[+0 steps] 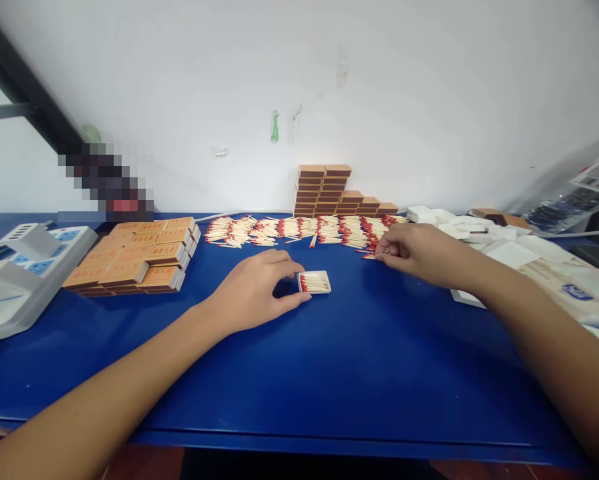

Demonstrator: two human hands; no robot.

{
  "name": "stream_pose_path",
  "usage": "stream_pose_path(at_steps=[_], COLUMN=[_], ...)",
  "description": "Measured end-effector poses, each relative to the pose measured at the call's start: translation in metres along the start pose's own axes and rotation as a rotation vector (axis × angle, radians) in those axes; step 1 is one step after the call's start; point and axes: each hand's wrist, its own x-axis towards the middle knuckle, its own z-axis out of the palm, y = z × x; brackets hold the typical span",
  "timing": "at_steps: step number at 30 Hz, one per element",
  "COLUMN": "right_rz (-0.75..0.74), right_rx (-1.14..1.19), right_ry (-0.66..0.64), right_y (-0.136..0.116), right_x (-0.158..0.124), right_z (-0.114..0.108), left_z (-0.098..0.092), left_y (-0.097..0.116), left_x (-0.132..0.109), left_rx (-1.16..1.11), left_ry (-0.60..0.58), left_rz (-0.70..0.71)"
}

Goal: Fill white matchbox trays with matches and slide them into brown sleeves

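My left hand (259, 288) grips the left end of a small white matchbox tray (322, 291) between thumb and fingers. Inside the tray lies a layer of matches (313, 283), their red heads toward my left hand. At the right end of a long row of loose matches (329, 230), my right hand (402, 248) is closed in a pinch on a few matches. Their red tips show by the fingertips; how many they are is hidden.
Filled matchboxes (129, 257) are piled on the left, beside a white power strip (44, 280). Brown matchbox sleeves (324, 190) stand stacked against the wall. On the right lie white trays (509, 252) and a clear plastic bag (569, 287). All rest on a blue table (299, 387).
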Motion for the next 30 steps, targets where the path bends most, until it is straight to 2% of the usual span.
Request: stream_pose_path(at_steps=[16,24,30], right_rz=[-0.024,-0.044,0.001], right_rx=[0.072,0.085,0.091], right_ry=[-0.027,-0.022,0.007], right_y=[-0.002,-0.004,-0.007], right_x=[0.001,0.000,0.000], right_z=[0.003,0.012,0.014], left_z=[-0.001,-0.001,-0.001], left_y=[0.000,0.000,0.001], left_x=[-0.001,-0.001,0.000], left_rx=[-0.002,0.012,0.003], left_ry=[-0.004,-0.003,-0.005], left_rz=[0.007,0.007,0.004])
